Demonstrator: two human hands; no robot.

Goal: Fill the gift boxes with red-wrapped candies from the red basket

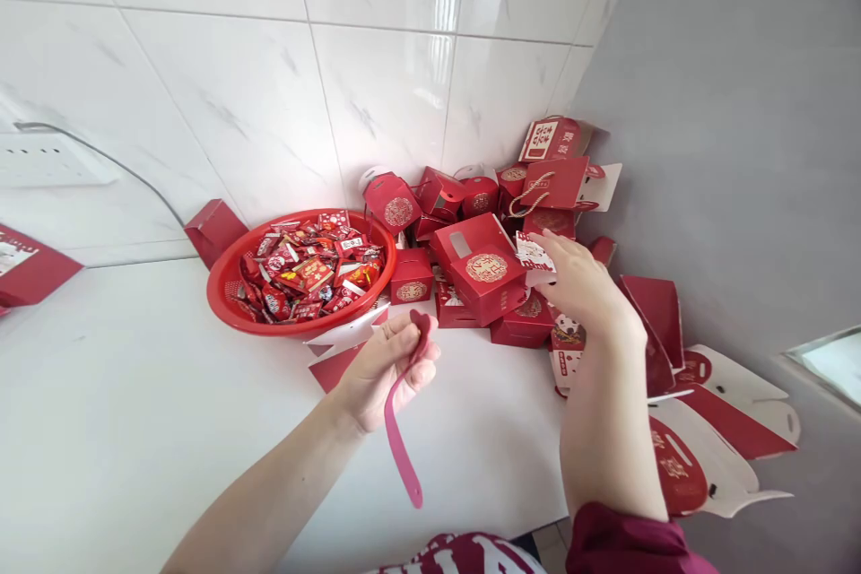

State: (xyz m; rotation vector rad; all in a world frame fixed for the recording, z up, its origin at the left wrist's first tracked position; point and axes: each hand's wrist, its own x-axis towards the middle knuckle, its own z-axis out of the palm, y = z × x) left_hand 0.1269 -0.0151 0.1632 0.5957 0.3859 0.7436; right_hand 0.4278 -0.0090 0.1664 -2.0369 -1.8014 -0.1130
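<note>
My left hand (391,369) is closed around a dark pink strap (402,453), pinching its rounded, shaped end between thumb and fingers. The strap's free end, with a small hole, hangs down over the white table. My right hand (582,280) reaches over the pile of red gift boxes, its thumb and fingers around a small white-and-red printed box (534,256); part of that box is hidden by the hand. Just left of it is a red box with a round gold emblem (488,272).
A red plastic basket (229,309) full of wrapped sweets stands by the tiled wall. Flat, unfolded cartons (700,457) lie at the right, beside the grey wall. A red carton (37,273) is at the far left, below a white power socket (50,160) with a cable.
</note>
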